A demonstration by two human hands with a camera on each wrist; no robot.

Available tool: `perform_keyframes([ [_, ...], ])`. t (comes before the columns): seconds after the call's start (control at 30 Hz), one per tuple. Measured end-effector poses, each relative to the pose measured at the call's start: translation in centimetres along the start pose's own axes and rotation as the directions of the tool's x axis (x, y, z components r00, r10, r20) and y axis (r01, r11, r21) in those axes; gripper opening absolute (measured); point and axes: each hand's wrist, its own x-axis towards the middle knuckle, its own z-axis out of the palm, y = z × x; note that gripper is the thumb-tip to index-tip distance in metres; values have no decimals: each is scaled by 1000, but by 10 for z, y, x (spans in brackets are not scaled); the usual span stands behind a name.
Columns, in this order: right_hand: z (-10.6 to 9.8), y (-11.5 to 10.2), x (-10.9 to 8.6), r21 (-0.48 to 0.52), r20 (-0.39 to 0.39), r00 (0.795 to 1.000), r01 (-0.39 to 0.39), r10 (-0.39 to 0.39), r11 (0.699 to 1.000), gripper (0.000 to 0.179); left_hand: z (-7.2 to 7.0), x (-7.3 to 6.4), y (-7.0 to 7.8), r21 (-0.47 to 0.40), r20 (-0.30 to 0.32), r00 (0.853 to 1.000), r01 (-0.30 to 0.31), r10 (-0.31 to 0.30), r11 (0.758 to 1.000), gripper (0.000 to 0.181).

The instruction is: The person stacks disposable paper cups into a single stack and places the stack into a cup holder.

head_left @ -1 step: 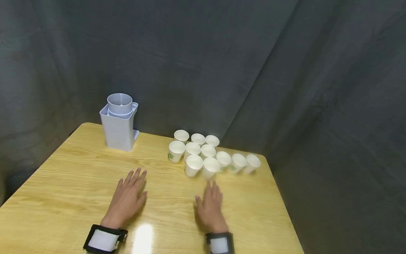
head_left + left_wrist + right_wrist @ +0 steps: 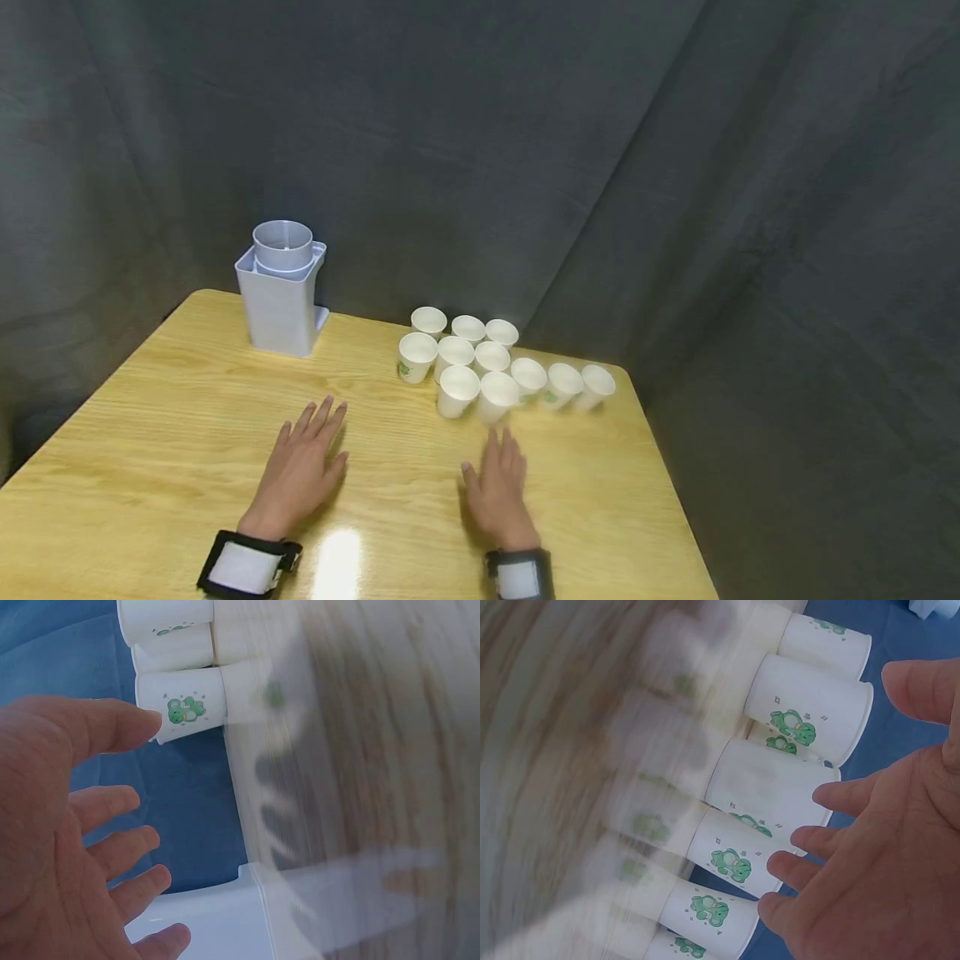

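My left hand [image 2: 295, 477] is spread low over the wooden table, fingers straight, holding nothing. To its right my right hand [image 2: 501, 492] is likewise spread and holds nothing, its fingertips just short of the nearest paper cups in the head view. Several white paper cups [image 2: 459, 390] stand upright, mouths up, in close rows at the table's back right. Green cartoon prints show on the paper cups [image 2: 731, 859] in the right wrist view. A printed cup [image 2: 182, 705] appears beyond my left thumb in the left wrist view.
At the back left stands a pale grey-blue square container [image 2: 279, 312] with a round cylinder [image 2: 283, 247] set in its top. Dark cloth [image 2: 420, 150] hangs behind and beside the wooden table [image 2: 187, 433]. Both wrists wear black straps [image 2: 247, 565].
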Motion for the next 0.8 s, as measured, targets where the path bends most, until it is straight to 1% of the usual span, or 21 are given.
perform_keyframes([
  [0.17, -1, 0, -1, 1, -12, 1000, 2, -2, 1000, 71, 1, 2, -1, -1, 15, 1000, -9, 9, 1000, 70],
  [0.23, -2, -1, -1, 7, -24, 1000, 13, -12, 1000, 70, 1, 3, -2, 2, 6, 1000, -20, 20, 1000, 70],
  [0.37, -2, -1, -1, 0, -30, 999, 17, -17, 1000, 71, -1, 8, -2, -2, -46, 998, -51, 50, 999, 68],
  [0.47, -1, 0, -1, 13, -28, 999, 25, -24, 1000, 73, -5, 12, -2, 4, -101, 992, -79, 79, 997, 66],
  [0.57, 0, 1, 1, 26, -39, 997, 60, -59, 998, 76, -12, 17, -3, 13, -164, 981, -100, 101, 995, 64],
  [0.63, -1, -1, 5, 35, -46, 993, 114, -112, 993, 79, -17, 23, -5, 18, -207, 973, -104, 106, 994, 64],
  [0.73, -7, -6, 15, 37, -50, 978, 206, -204, 978, 82, -28, 31, -9, 6, -281, 955, -101, 99, 995, 65],
  [0.8, -12, -11, 24, 35, -43, 966, 257, -255, 966, 83, -35, 37, -12, -8, -335, 938, -93, 85, 996, 66],
])
